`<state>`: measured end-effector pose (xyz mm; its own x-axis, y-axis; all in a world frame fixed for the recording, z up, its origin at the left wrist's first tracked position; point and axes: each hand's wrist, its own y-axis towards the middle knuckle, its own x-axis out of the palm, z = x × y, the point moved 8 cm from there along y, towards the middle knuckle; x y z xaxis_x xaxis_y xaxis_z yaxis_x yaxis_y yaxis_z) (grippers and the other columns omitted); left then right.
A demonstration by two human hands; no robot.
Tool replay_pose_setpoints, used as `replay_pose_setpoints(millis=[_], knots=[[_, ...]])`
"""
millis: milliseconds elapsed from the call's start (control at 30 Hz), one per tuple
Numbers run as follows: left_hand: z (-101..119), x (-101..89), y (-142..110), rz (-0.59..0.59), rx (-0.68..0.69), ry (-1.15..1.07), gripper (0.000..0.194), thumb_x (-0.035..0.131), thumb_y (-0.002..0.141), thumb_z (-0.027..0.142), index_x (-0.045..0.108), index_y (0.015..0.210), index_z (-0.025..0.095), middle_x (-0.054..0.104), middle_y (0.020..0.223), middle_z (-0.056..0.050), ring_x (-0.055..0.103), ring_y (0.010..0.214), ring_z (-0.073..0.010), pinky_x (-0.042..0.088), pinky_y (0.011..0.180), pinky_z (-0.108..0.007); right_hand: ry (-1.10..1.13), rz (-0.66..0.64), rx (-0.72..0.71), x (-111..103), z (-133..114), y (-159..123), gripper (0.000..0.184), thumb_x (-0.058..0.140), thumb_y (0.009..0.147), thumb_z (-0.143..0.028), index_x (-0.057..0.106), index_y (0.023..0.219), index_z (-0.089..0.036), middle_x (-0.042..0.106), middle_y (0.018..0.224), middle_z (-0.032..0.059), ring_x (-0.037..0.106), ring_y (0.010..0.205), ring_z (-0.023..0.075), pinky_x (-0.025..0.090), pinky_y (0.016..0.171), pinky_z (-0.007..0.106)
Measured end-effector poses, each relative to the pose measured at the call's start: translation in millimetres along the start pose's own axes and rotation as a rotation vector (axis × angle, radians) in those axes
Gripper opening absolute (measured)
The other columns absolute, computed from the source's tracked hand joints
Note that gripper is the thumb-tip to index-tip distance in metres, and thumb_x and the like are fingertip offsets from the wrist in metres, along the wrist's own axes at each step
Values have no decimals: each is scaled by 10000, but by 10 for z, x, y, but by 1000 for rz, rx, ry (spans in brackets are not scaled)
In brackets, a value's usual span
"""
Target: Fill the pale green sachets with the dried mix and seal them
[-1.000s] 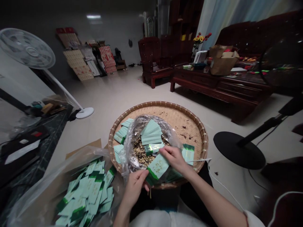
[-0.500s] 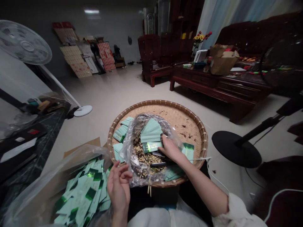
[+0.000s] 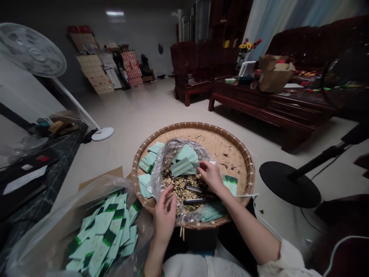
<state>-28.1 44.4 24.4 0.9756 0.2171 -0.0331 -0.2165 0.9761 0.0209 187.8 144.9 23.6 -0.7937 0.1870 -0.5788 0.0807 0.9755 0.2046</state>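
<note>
My right hand (image 3: pixel 211 177) pinches the edge of a pale green packet (image 3: pixel 181 167), tilted over the contents of a clear plastic bag (image 3: pixel 158 179). Under and behind it lies a fanned stack of similar packets (image 3: pixel 187 152). Loose dark and tan dried bits (image 3: pixel 178 186) fill the bag, with two metal-looking handles (image 3: pixel 194 201) resting among them. Near the bag's front left edge, my left hand (image 3: pixel 165 211) is empty, its fingers curled loosely and apart. The bag sits in a round woven bamboo tray (image 3: pixel 240 154).
More green packets lie at the tray's left (image 3: pixel 148 161) and right (image 3: pixel 230 184). On the left, a plastic-lined box (image 3: pixel 100 175) holds a heap of packets (image 3: pixel 106 231). A white fan (image 3: pixel 102 133), black fan base (image 3: pixel 290 182) and wooden table (image 3: pixel 259 102) stand around.
The front packet has swung up and tilted under my right hand, leaving its earlier flat position. My left hand has moved right, from outside the tray to the bag's edge.
</note>
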Motion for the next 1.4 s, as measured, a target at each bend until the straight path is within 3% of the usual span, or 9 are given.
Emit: replay_pose_setpoints(millis=[133, 233, 333, 433, 533, 667, 867, 1133, 1400], knots=[[-54, 21, 31, 11, 24, 2, 461, 610, 801, 329, 532, 1228, 174, 512, 1354, -143, 523, 1216, -249, 450, 998, -343, 99, 132, -106, -381, -84, -88, 191, 505, 824, -268, 668, 875, -184, 682, 969, 94, 624, 869, 222, 485, 726, 315], [16, 56, 34, 29, 117, 21, 556, 612, 806, 305, 444, 1323, 188, 440, 1419, -146, 436, 1295, -244, 422, 1026, -345, 164, 85, -150, -513, -208, -230, 203, 521, 841, -303, 683, 886, -188, 683, 985, 98, 628, 878, 228, 494, 672, 300], [84, 108, 28, 5, 157, 41, 649, 643, 783, 283, 390, 1375, 197, 458, 1412, -144, 449, 1286, -239, 415, 1031, -358, 236, -66, -175, -462, -372, -393, 199, 530, 859, -306, 690, 916, -202, 705, 900, 73, 643, 833, 213, 500, 724, 304], [63, 185, 17, -89, 76, 84, 448, 632, 782, 321, 592, 1202, 172, 676, 1147, -123, 639, 1048, -232, 503, 921, -349, 300, -147, -245, -347, -554, -543, 189, 536, 868, -289, 694, 921, -198, 709, 893, 64, 650, 820, 199, 512, 747, 304], [45, 172, -8, -80, 23, 104, 263, 631, 760, 353, 722, 907, 155, 749, 877, -85, 698, 795, -209, 560, 755, -306, 292, -56, -300, -278, -649, -639, 218, 532, 878, -253, 673, 1033, -195, 703, 967, 80, 648, 860, 198, 521, 771, 320], [11, 92, -44, 26, -28, 29, 248, 672, 702, 349, 728, 836, 148, 743, 754, -58, 690, 701, -182, 553, 675, -256, 184, 121, -430, -256, -750, -761, 331, 515, 893, -192, 589, 1216, -205, 677, 1016, 102, 622, 938, 208, 512, 819, 347], [-39, 63, -76, 66, -60, -44, 267, 698, 676, 356, 716, 825, 136, 739, 745, -61, 685, 688, -175, 545, 660, -246, 108, 205, -539, -275, -839, -879, 371, 506, 890, -129, 565, 1246, -219, 654, 1066, 105, 596, 995, 214, 504, 857, 375], [22, 39, -81, 46, 30, 25, 218, 665, 717, 336, 717, 820, 151, 739, 783, -62, 687, 713, -173, 546, 676, -243, 189, 176, -372, -266, -699, -809, 373, 566, 869, -213, 549, 1241, -210, 672, 1013, 98, 628, 904, 204, 541, 719, 319], [32, -8, -48, 60, -19, 19, 236, 667, 707, 343, 711, 830, 146, 743, 784, -59, 691, 727, -177, 544, 694, -249, 90, 261, -614, -296, -921, -883, 415, 524, 880, -114, 545, 1281, -216, 685, 1028, 103, 624, 954, 212, 522, 832, 375]])
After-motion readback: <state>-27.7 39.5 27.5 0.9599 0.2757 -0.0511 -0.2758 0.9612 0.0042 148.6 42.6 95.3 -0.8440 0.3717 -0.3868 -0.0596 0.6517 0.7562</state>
